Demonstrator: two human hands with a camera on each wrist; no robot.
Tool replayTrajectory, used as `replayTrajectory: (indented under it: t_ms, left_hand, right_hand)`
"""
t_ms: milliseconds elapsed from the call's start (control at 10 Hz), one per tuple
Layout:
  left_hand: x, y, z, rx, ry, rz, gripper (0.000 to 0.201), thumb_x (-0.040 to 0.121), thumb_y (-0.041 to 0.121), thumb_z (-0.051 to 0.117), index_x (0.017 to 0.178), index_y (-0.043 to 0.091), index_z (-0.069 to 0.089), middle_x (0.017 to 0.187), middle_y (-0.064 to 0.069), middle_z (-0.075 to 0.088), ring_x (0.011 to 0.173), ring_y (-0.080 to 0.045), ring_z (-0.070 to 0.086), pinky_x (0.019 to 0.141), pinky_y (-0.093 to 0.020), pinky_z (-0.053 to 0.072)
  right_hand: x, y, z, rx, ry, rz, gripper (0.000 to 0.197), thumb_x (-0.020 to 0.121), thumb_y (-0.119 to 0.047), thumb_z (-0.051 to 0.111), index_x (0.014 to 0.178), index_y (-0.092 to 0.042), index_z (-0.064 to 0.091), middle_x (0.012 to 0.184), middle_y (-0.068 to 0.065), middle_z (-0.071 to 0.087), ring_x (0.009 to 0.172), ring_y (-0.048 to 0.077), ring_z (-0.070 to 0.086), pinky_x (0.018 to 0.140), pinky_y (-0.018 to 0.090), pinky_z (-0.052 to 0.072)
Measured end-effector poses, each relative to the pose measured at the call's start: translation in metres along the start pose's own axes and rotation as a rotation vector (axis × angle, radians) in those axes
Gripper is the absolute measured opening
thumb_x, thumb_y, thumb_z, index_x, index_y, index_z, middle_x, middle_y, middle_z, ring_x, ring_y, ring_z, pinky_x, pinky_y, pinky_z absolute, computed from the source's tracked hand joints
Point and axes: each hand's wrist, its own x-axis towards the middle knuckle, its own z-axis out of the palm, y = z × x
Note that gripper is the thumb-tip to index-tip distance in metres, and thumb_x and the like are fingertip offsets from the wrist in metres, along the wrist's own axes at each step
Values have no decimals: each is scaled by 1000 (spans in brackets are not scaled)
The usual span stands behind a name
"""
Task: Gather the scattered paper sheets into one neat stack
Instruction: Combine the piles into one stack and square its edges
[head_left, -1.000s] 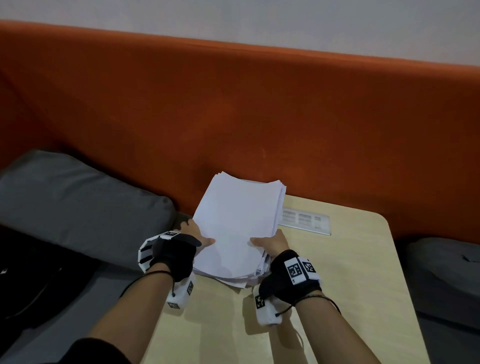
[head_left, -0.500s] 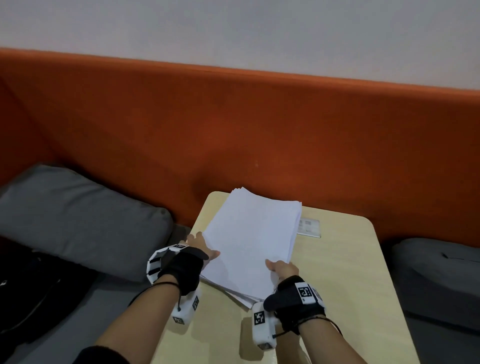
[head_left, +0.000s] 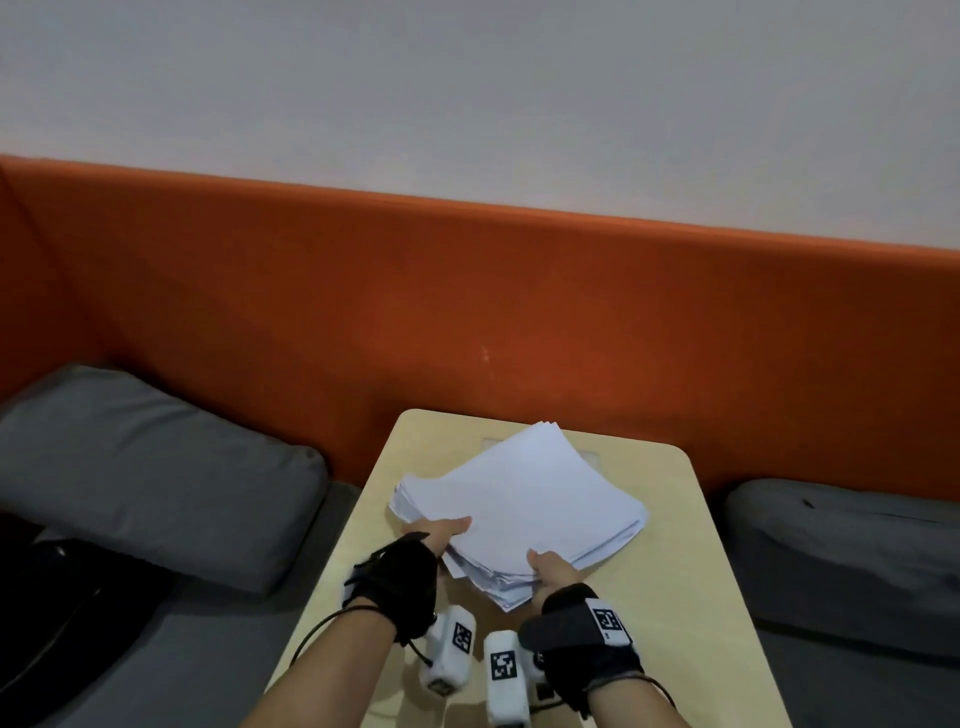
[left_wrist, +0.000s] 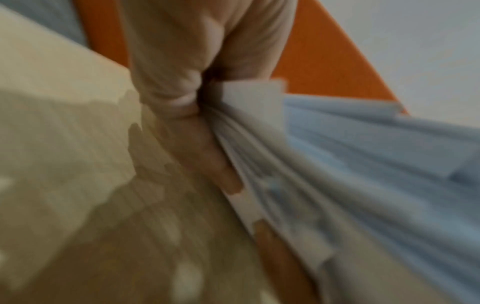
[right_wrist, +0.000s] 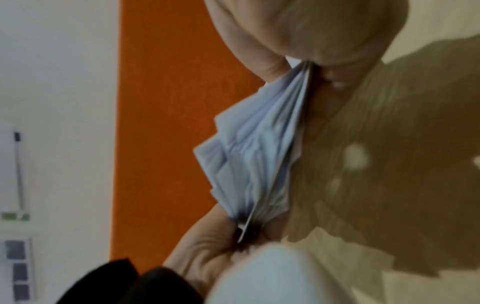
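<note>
While our left hand (head_left: 439, 535) grips the near-left edge of the thick stack of white paper sheets (head_left: 524, 506), thumb laid on top and fingers (left_wrist: 226, 179) curled underneath, our right hand (head_left: 553, 569) pinches the near corner of the same stack, thumb above and fingers below. We hold the stack over the small pale wooden table with rounded corners (head_left: 691, 597), turned at an angle to the table's edges; whether its far part touches the tabletop we cannot tell. The sheet edges are uneven and fan out where we grip them, and both wrist views are blurred. Both our wrists carry black straps with white tagged blocks. Beyond the table rises the orange upholstered backrest (head_left: 467, 312), with a grey cushion (head_left: 150, 467) to the left and another grey cushion (head_left: 841, 551) to the right.
</note>
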Motion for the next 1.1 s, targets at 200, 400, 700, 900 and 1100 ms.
replayTrajectory:
  t_ms: [200,400,700,900,1100]
  left_hand:
    - [2,2,-9,226,136,132,96,76,13,75,146,3,11,147,-16,34,130,-34,41,106,-38,38]
    - [-41,27,-61,726,35,142,94,86,18,66,148,16,-6,119,-20,57,84,-33,62,62,-32,49]
    - [-45,-5,-47,718,229,113,80,82,36,68,141,1,25,143,-16,40,127,-31,44,93,-33,41]
    - [-68,24,-25,601,292,545,35,73,25,70,99,16,48,97,-10,62,95,-31,58,70,-30,41]
    - [-95,56,-33,256,14,845,43,57,33,72,89,14,51,83,-2,63,77,-19,56,69,-31,47]
  right_hand:
    - [-1,-3,-24,-271,217,-4,61,64,-10,75,117,5,49,111,20,52,88,28,53,85,42,52]
    - [-11,-14,-65,-856,501,-94,67,83,-35,63,134,-6,33,139,17,28,128,36,30,102,43,37]
    - [-1,3,-77,-685,352,-69,80,80,-34,72,136,8,32,128,23,52,110,35,55,79,36,46]
    - [16,16,-89,-379,287,-86,68,71,-28,80,119,11,53,101,18,64,93,34,61,78,34,48]
    - [6,-4,-106,169,66,-225,91,70,-24,82,143,-14,28,145,16,38,128,37,43,102,55,38]
